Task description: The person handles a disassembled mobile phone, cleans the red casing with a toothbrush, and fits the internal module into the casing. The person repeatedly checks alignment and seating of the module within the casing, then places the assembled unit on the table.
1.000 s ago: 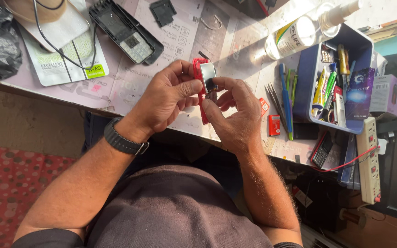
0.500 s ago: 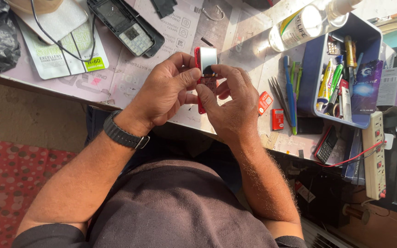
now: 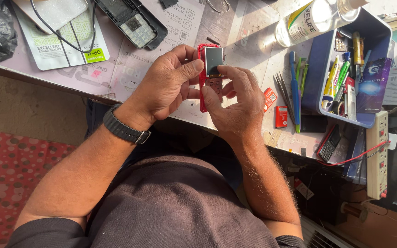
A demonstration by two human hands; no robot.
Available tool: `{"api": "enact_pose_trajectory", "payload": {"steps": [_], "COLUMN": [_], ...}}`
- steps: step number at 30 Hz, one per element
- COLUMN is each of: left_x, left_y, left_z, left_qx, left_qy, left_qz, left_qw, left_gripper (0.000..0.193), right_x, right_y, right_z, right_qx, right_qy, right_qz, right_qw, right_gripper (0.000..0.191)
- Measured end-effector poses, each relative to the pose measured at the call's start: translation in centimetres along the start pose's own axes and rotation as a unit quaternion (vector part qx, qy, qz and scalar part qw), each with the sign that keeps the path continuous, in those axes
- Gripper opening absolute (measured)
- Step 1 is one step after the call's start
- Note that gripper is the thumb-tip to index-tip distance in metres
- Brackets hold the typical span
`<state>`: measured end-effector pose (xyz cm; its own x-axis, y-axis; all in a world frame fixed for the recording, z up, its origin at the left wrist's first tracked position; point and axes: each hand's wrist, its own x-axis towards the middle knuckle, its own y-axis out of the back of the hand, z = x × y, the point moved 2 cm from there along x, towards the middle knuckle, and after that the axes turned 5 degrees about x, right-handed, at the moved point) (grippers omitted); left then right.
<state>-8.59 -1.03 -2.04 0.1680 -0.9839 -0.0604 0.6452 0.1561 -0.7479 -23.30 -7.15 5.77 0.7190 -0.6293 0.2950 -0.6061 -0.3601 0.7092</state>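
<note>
— Holding what, exactly?
— Both hands grip a small red phone (image 3: pixel 206 81) over the table (image 3: pixel 249 41) edge. The left hand (image 3: pixel 166 85) clamps its side, thumb by the screen; the right hand (image 3: pixel 235 103) pinches the screen's lower corner, possibly lifting it.
— Around it?
— Tweezers (image 3: pixel 283 89) and a blue toothbrush (image 3: pixel 295 92) lie right; a blue tray (image 3: pixel 320 64) beyond.

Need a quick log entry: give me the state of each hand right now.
Left hand: closed around the small red keypad phone body, thumb by its small rectangular screen.
Right hand: fingers closed on the same phone's lower part.
</note>
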Motion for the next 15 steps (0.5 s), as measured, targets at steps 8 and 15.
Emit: {"api": "enact_pose_trajectory", "payload": {"steps": [8, 15], "left_x": [0.1, 0.0], "left_y": [-0.4, -0.9], "left_z": [0.3, 0.2], "left_qx": [-0.005, 0.000], "left_qy": [0.008, 0.037], "left_qz": [0.027, 0.054], "left_qw": [1.000, 0.998], "left_gripper": [0.022, 0.021], "right_x": [-0.8, -2.0], "right_y": [0.0, 0.2], "right_z": [0.8, 5.1], "right_qx": [0.010, 0.376], "right_qy": [0.020, -0.212], "right_qz": [0.009, -0.009], "right_qw": [1.000, 0.902], "right_gripper": [0.038, 0.034]}}
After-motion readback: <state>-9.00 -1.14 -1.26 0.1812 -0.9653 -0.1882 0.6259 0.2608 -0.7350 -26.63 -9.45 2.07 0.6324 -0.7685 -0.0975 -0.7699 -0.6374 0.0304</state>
